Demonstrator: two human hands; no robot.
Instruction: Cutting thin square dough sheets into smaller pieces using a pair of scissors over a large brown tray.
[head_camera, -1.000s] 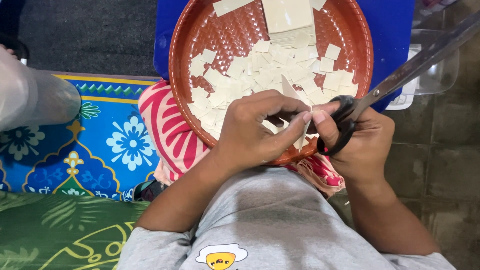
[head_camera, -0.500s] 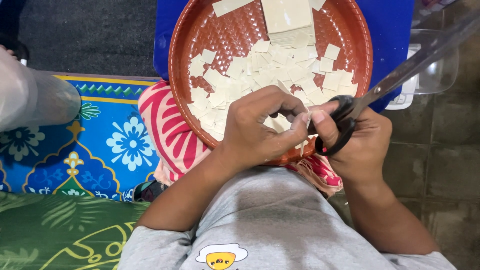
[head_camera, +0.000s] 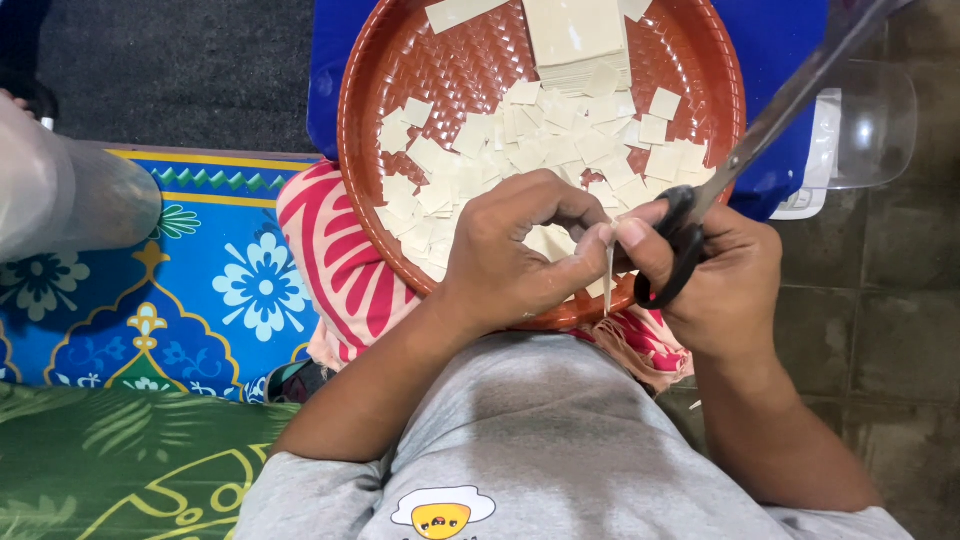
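A round red-brown woven tray (head_camera: 400, 60) rests on my lap, holding several small pale dough squares (head_camera: 540, 150) and a stack of larger sheets (head_camera: 575, 40) at its far side. My left hand (head_camera: 510, 255) is over the tray's near rim, pinching a thin pale strip (head_camera: 608, 280) that hangs edge-on between both hands. My right hand (head_camera: 720, 275) grips black-handled scissors (head_camera: 740, 150) whose long blades point up and to the right; its thumb and forefinger also touch the strip.
A pink and red striped cloth (head_camera: 340, 260) lies under the tray. A blue surface (head_camera: 770, 40) sits beyond it, with a clear plastic container (head_camera: 870, 120) at right. A blue patterned mat (head_camera: 200, 290) and a plastic-covered object (head_camera: 60, 190) are at left.
My hands have drawn slightly toward me at the tray's near rim, and the piece between them is now turned edge-on, hanging as a thin strip. The scissors stay pointed up-right.
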